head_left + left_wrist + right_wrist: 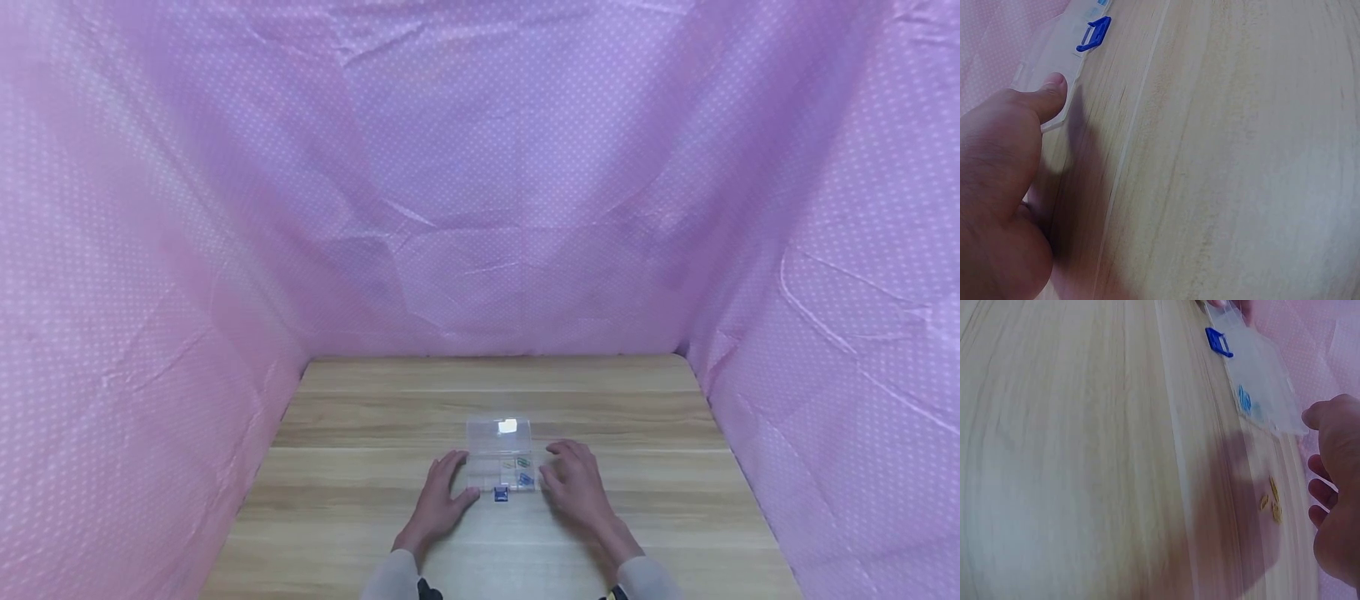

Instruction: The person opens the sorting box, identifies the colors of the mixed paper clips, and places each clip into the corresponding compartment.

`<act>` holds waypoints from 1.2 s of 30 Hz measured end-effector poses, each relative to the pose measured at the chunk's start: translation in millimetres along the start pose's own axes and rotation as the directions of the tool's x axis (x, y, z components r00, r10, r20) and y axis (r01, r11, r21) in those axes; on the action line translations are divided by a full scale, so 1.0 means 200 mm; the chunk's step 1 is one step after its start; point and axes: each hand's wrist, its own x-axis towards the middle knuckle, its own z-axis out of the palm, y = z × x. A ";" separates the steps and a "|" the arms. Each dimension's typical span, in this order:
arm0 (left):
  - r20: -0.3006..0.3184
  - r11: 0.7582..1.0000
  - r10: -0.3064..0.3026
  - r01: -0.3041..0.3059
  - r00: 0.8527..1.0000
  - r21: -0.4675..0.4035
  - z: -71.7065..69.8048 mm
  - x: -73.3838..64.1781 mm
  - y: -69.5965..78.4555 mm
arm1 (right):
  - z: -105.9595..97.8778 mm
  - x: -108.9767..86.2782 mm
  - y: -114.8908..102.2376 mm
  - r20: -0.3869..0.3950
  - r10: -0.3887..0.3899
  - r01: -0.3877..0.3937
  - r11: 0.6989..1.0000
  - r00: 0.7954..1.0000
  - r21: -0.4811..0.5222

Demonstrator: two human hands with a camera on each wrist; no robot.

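Observation:
A clear plastic compartment box (483, 471) stands on the table with its lid (483, 435) raised at the back and a blue latch (501, 494) at its front. Blue paper clips (526, 480) lie in its front right compartment, with green paper clips (522, 462) behind them and a yellowish one (507, 466) alongside. My left hand (437, 502) rests at the box's left side, thumb extended by the front corner. Right of the box, my right hand (579, 487) hovers with loosely bent fingers, holding nothing visible. Small yellow pieces (1274, 503), probably paper clips, lie on the table below it.
The wood-patterned table (360, 417) has pink dotted cloth (517, 283) hanging behind it and along both sides. In the head view, my right hand hides the yellow pieces.

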 end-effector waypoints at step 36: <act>-0.024 0.998 0.043 -0.042 0.999 0.038 0.02 -0.01 0.01 | -0.08 0.00 0.29 -0.039 0.064 -0.065 0.998 0.997 -0.020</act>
